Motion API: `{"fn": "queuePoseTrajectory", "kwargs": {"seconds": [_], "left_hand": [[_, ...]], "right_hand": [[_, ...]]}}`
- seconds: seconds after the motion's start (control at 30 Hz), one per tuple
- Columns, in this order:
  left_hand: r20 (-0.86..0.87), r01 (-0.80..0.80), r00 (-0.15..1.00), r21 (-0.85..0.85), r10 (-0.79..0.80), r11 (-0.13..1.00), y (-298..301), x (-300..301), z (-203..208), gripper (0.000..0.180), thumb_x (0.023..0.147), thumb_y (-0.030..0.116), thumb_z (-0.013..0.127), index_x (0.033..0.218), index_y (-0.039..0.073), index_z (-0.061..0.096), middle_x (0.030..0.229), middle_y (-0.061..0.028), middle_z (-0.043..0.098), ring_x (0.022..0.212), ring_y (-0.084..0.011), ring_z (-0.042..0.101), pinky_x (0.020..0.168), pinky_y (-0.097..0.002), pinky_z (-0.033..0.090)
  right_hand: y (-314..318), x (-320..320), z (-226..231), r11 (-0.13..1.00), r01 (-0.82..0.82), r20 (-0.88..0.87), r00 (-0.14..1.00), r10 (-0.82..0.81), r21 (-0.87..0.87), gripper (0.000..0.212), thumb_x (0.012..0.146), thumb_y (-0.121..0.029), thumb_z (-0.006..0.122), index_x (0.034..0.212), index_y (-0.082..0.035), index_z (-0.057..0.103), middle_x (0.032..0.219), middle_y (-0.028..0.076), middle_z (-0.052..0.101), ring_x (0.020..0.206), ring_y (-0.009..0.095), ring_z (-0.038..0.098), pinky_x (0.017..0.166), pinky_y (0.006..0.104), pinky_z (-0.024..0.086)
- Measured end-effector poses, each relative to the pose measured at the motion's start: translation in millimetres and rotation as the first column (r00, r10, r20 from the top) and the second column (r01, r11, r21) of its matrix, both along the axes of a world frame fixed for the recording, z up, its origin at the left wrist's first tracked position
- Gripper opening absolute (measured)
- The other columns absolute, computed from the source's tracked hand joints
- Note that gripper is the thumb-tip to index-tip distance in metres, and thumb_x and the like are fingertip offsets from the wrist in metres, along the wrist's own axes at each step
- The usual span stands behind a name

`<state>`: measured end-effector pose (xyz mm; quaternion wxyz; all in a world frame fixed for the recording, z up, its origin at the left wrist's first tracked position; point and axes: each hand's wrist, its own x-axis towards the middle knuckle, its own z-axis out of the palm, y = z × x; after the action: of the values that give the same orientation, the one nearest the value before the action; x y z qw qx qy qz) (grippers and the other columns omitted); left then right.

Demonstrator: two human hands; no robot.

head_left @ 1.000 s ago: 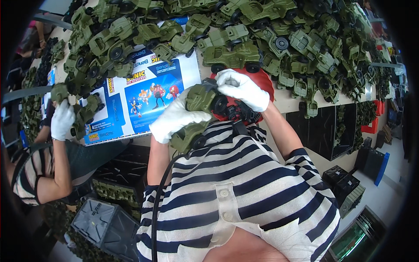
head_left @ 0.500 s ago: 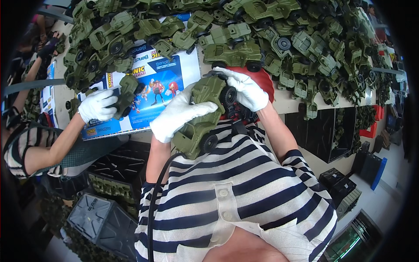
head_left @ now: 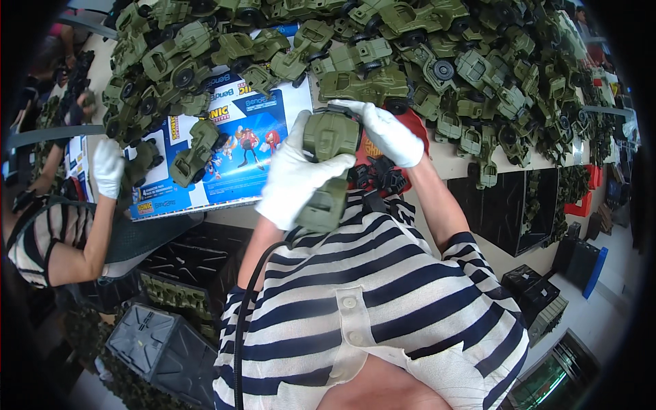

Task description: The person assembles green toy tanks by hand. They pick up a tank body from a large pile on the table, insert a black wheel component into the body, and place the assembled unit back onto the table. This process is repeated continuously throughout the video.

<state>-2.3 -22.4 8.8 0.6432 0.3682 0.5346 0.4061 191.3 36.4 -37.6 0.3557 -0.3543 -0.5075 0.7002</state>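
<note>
Both my hands wear white gloves. A green toy jeep (head_left: 331, 137) is in my left hand (head_left: 294, 178), whose fingers and thumb wrap round its middle. The jeep stands nearly upright in front of my chest. At its far end my right hand (head_left: 389, 137) presses its fingers along the side and over a dark part (head_left: 343, 110); that thumb is hidden. Just under my right hand lie black small parts (head_left: 386, 179) in a red round container (head_left: 418, 130). Another green toy jeep (head_left: 193, 156) rests on a blue and white printed cardboard sheet (head_left: 239, 181) to the left.
Green toy jeeps (head_left: 430, 27) are heaped along the table's far side. At the left, a co-worker's gloved hand (head_left: 108, 167) is beside another jeep (head_left: 141, 164). Black crates (head_left: 181, 263) and a grey crate (head_left: 147, 342) stand below left; a black bin (head_left: 502, 208) is at the right.
The jeep in my hands has been rolled, so its near-side wheels no longer show. My left hand shifted right with it. The co-worker's hand left the jeep on the cardboard and moved left.
</note>
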Motion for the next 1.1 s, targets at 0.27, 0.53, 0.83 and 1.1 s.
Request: {"fn": "queuePoseTrajectory", "kwargs": {"seconds": [0.27,0.53,0.83,1.1], "left_hand": [[-0.184,0.058,0.982,0.524,0.046,0.850,10.0,-8.2,-44.9,0.117,0.069,0.075,0.072,0.148,-0.003,0.035,0.137,-0.0198,0.049,0.126,-0.0308,0.050,0.107,-0.0386,0.039],[-0.213,0.068,0.971,0.684,0.110,0.727,11.0,-2.0,-50.2,0.075,0.081,0.057,0.073,0.126,-0.001,0.055,0.117,-0.0155,0.060,0.108,-0.0289,0.060,0.095,-0.0380,0.047],[-0.578,0.362,0.787,0.715,0.215,0.598,34.4,-11.6,-63.2,0.073,0.095,0.055,0.055,0.140,-0.001,0.046,0.140,-0.0193,0.047,0.131,-0.0313,0.045,0.110,-0.0405,0.036],[-0.836,-0.089,0.067,0.539,0.545,0.838,13.6,-182.4,-90.0,0.063,0.089,0.034,0.070,0.135,-0.004,0.051,0.125,-0.0296,0.056,0.112,-0.0434,0.056,0.101,-0.0457,0.043]], "right_hand": [[-11.5,-37.5,4.9,0.930,0.261,0.066,0.956,-0.287,0.259,0.045,0.106,-0.033,0.036,0.119,0.000,0.063,0.121,0.012,0.061,0.110,0.025,0.059,0.102,0.0352,0.042],[-40.9,-41.1,0.6,0.716,0.275,0.100,0.895,-0.434,0.641,0.038,0.082,-0.009,0.062,0.118,-0.002,0.058,0.114,0.018,0.061,0.106,0.034,0.062,0.093,0.0415,0.049],[-15.3,-22.4,4.5,0.633,0.460,0.138,0.732,-0.667,0.622,0.021,0.091,-0.004,0.057,0.111,-0.003,0.063,0.105,0.017,0.064,0.101,0.033,0.064,0.091,0.0381,0.050],[219.1,262.5,220.8,-0.122,0.556,-0.178,0.047,-0.983,0.822,0.029,0.101,-0.026,0.047,0.099,-0.003,0.063,0.093,0.013,0.060,0.084,0.024,0.055,0.076,0.0394,0.046]]}}
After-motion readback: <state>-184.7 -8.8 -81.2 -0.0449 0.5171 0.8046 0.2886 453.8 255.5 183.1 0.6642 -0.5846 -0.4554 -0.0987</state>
